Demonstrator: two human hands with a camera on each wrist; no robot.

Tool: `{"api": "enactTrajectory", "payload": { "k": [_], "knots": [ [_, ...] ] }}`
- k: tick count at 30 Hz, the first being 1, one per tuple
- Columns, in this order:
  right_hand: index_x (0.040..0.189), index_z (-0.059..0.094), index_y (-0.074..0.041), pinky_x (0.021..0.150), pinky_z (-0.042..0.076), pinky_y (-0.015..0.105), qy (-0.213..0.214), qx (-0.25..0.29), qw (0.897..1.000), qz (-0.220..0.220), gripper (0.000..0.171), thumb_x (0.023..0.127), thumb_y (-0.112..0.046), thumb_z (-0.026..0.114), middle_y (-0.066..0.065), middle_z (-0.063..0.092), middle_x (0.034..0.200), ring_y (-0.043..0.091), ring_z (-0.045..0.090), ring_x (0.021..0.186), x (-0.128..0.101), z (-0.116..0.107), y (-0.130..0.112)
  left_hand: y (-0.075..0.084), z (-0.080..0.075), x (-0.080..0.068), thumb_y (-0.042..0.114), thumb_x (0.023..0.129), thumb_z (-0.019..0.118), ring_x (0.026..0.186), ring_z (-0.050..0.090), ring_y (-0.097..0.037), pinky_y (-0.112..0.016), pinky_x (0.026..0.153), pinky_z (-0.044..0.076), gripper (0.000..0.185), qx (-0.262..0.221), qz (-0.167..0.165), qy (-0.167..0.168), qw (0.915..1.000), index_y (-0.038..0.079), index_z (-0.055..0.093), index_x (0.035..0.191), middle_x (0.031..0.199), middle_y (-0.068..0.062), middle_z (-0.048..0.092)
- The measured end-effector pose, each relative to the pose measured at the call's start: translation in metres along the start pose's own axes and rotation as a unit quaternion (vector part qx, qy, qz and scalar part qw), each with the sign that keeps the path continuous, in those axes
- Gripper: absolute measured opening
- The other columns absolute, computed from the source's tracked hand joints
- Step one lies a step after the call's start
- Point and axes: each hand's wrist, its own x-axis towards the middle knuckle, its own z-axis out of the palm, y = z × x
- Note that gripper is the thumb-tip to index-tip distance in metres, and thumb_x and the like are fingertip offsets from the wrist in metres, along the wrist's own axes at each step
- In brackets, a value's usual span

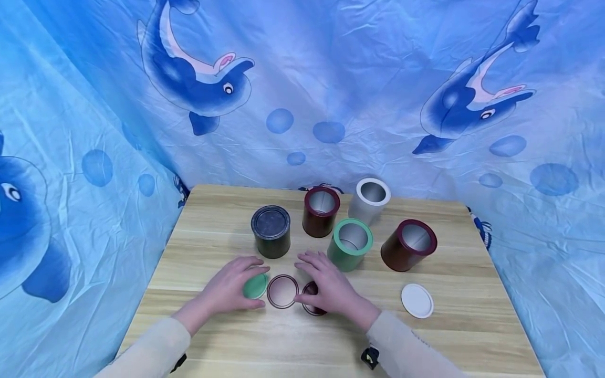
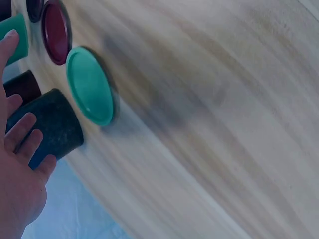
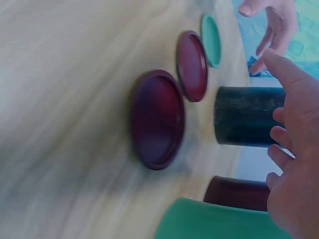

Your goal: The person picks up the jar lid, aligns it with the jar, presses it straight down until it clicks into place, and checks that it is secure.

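Nearest the head camera, both sleeves reach onto the wooden table (image 1: pixel 472 336), with bare board along its near edge and right side. Beyond the hands stand five cans: four open and showing only bare metal inside, namely a maroon can (image 1: pixel 408 245), a green can (image 1: pixel 350 244), a grey can (image 1: pixel 369 200) and a smaller maroon can (image 1: pixel 321 211), while the dark can (image 1: pixel 271 231) has its lid on. Wrist views show what the head view hides: the left hand (image 1: pixel 230 287) hovers relaxed over the green lid (image 1: pixel 255 286), fingers spread and grasping nothing, and the right hand (image 1: pixel 329 286) likewise hangs loose above a maroon lid (image 1: pixel 312 299), which lies whole and untouched. Between them lies another maroon lid (image 1: pixel 282 291). A white lid (image 1: pixel 417 301) sits well apart on the right.
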Motion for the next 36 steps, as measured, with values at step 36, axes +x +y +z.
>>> {"api": "enactTrajectory", "payload": {
  "k": [36],
  "knots": [
    [0.145, 0.065, -0.007, 0.13, 0.026, 0.054, -0.057, -0.041, 0.997, 0.019, 0.078, 0.084, -0.048, 0.09, 0.015, 0.049, 0.162, 0.037, 0.039, 0.155, -0.006, 0.053, 0.02, 0.0, 0.046, 0.01, 0.055, 0.074, 0.093, 0.136, 0.058, -0.036, -0.062, 0.119, 0.041, 0.074, 0.054, 0.015, 0.001, 0.9984, 0.009, 0.076, 0.13, 0.139, -0.014, 0.066]
  ]
}}
